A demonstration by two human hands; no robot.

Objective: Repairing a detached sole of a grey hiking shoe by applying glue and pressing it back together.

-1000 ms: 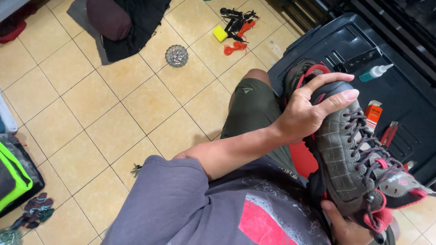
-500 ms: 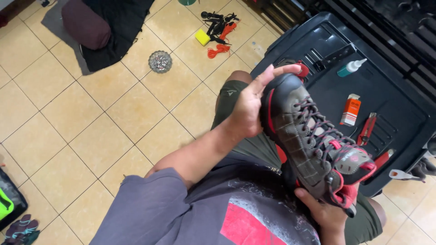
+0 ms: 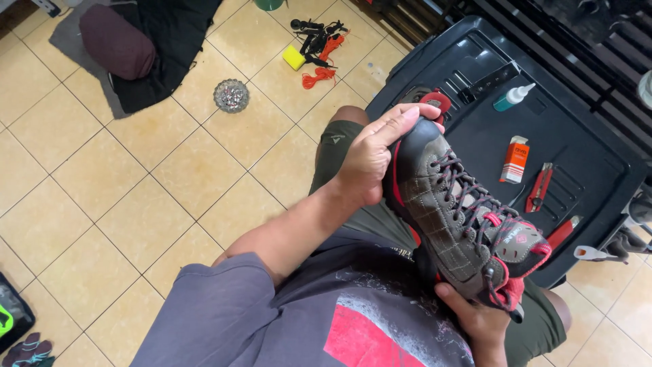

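I hold a grey and red hiking boot (image 3: 462, 217) with dark laces over my lap, its toe pointing away from me. My left hand (image 3: 377, 153) grips the toe end, fingers pressed along the black rubber cap. My right hand (image 3: 475, 316) supports the heel and ankle collar from below, partly hidden by the boot. My knee in green shorts (image 3: 339, 146) shows under the left hand.
A black plastic lid (image 3: 584, 129) lies ahead with a small orange box (image 3: 516, 160), a white-tipped teal bottle (image 3: 513, 97), a red cutter (image 3: 540, 187) and a red-handled tool (image 3: 564, 231). On the tiled floor lie a yellow sponge (image 3: 293, 58), orange cord (image 3: 319, 75), a round metal dish (image 3: 231, 95) and dark clothing (image 3: 156, 47).
The boot has tilted and shifted slightly toward me; my left hand slid from over the upper to gripping the toe cap. My view moved so the lid's items show more fully.
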